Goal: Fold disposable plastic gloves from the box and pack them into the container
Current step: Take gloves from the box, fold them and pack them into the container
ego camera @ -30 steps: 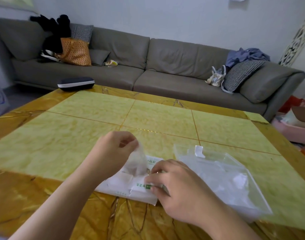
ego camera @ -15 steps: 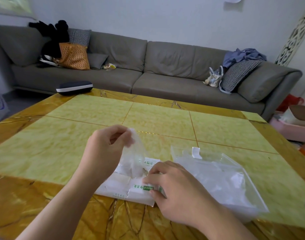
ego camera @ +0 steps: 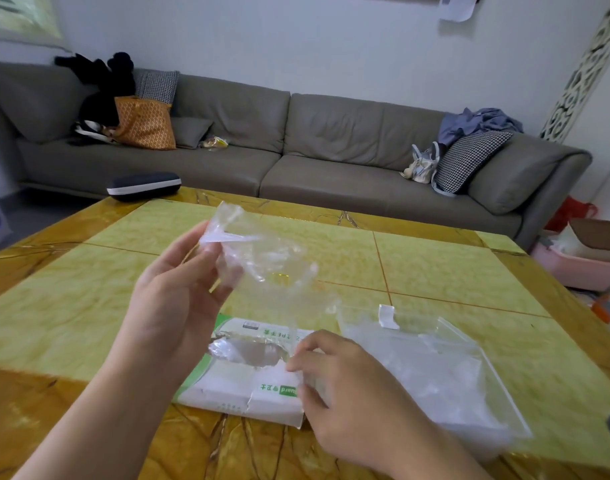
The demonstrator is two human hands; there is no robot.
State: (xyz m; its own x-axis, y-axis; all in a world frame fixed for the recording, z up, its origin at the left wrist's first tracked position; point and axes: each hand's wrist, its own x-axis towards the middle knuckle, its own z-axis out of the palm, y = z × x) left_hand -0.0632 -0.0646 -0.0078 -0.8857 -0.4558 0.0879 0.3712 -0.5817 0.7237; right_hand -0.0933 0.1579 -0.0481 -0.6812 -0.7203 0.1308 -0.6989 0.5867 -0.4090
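My left hand (ego camera: 172,306) is raised above the table and pinches a clear, crumpled plastic glove (ego camera: 262,261) between thumb and fingers. The glove hangs open to the right, its lower edge trailing down toward my right hand. Below it lies the flat white and green glove box (ego camera: 234,379) with a torn opening on top. My right hand (ego camera: 359,393) is at the box's right end, curled fingers and thumb gripping its edge. To the right lies a clear plastic container (ego camera: 497,386) with pale folded gloves inside.
Everything lies near the front of a yellow-green tiled table (ego camera: 89,299). A dark glasses case (ego camera: 144,186) sits at its far left corner. A grey sofa (ego camera: 331,174) with bags and cushions stands behind. A pink tub (ego camera: 573,268) is on the floor at right.
My left hand has pulled the glove fully out of the box and lifted it up, where it has spread open. My right hand has stayed at the box's right end.
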